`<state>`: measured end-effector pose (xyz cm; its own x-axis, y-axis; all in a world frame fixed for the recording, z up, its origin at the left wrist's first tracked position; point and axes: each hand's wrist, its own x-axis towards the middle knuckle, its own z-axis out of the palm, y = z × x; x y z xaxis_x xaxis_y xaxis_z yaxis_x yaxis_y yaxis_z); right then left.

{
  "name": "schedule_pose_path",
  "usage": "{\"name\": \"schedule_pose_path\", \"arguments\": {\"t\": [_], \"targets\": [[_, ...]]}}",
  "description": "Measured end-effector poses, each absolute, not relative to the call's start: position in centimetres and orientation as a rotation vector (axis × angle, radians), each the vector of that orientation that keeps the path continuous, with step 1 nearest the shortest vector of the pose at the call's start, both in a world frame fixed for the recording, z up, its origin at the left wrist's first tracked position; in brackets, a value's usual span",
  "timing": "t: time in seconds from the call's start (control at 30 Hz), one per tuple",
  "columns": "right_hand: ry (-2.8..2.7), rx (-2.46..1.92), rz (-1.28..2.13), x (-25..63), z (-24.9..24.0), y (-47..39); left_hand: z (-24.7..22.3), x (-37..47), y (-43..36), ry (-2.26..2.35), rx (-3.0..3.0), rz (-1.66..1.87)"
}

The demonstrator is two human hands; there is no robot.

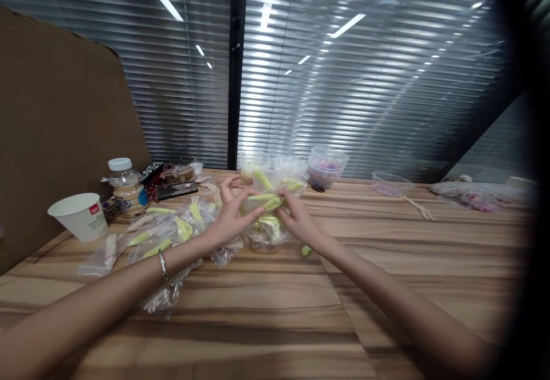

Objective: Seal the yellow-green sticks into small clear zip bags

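My left hand [234,211] and my right hand [296,214] meet above the middle of the table. Between them is a small clear plastic bag with a yellow-green bundle [267,201] in it. The left thumb and fingers grip its left end, while the right fingers pinch the other end. Just below and behind them, more clear bags with yellow-green pieces [271,228] lie heaped, seemingly in a clear container whose outline is partly hidden. Left of my hands spreads a pile of similar zip bags [184,230]. What the yellow-green pieces are made of is too blurred to tell.
At the left stand a paper cup [79,216] and a white-capped bottle [126,188] beside a cardboard panel [60,122]. Clear tubs [327,165] stand at the back. Farther right are a shallow clear bowl [390,185], wooden sticks [417,207] and a plastic bag [476,194].
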<state>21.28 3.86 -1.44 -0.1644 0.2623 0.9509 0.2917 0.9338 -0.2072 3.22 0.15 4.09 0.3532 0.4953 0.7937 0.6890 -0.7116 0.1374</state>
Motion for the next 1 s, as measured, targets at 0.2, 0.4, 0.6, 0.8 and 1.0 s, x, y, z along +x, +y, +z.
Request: {"name": "schedule_pose_path", "arguments": {"t": [0.2,0.4,0.6,0.8,1.0], "targets": [[-1.826,-0.442,-0.101,21.8,-1.6,3.9,5.1,3.4,0.9,-0.849,-2.686,-1.226],[-2.095,-0.432,-0.206,23.1,-1.9,4.4,6.2,3.4,1.6,-0.861,-2.879,-0.916],[-2.163,-0.593,-0.536,24.4,-1.5,3.2,6.3,3.7,2.3,-0.807,-2.822,-0.874],[-2.199,-0.461,-0.156,25.7,-2.1,2.7,6.4,3.7,2.2,-0.886,-2.848,-0.824],[-2.005,-0.448,0.143,27.4,-2.7,2.5,6.9,3.7,1.8,-0.922,-2.879,-0.59]]}}
